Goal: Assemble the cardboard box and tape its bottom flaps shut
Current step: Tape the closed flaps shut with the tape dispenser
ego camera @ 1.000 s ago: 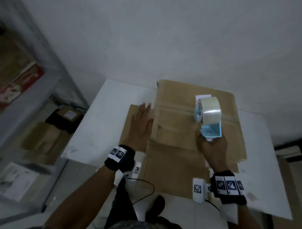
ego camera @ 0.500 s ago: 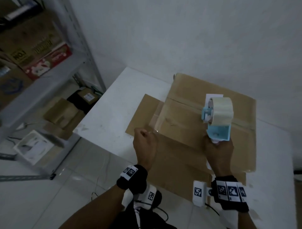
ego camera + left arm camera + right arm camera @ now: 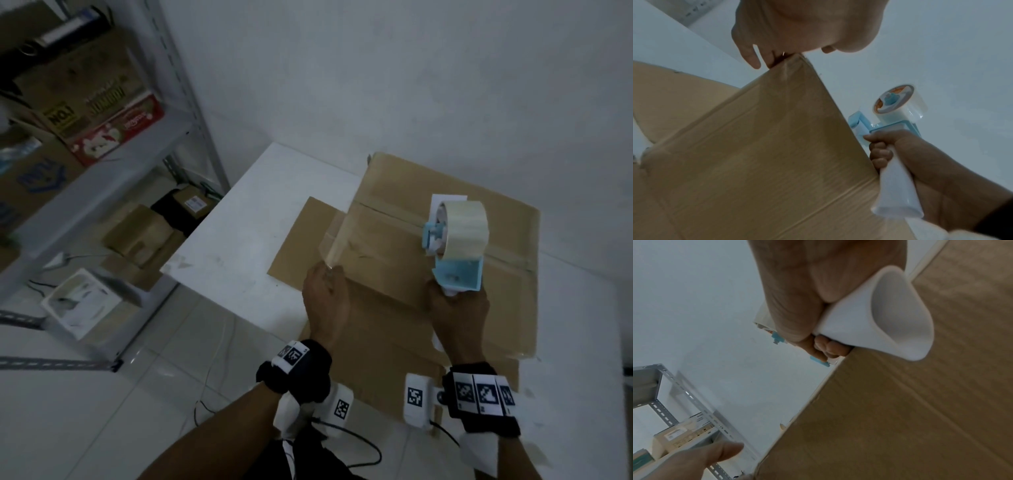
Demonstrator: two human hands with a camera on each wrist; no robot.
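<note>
Cardboard box (image 3: 442,274) lies on the white surface (image 3: 239,240) directly ahead of both hands, taped seam face up.

Right hand (image 3: 457,313) — fingers wrapped fully round the white handle of the tape dispenser (image 3: 455,243), roll pointing away from me, dispenser seated on the seam. Left hand (image 3: 327,298) — fingers curled, pinching the free end of the clear tape (image 3: 334,246) at the box's left near corner (wrist view confirms the pinch at the corner edge).

Key relation: the seam's long axis runs left-to-right across the box top, from ahead of the left hand to beyond the right. The loose strip runs down the left edge toward the left hand, which is nearer to it.

Judgement: next move is pressing that end down over the box's left side; risk — tape creasing or sticking to itself.
</note>
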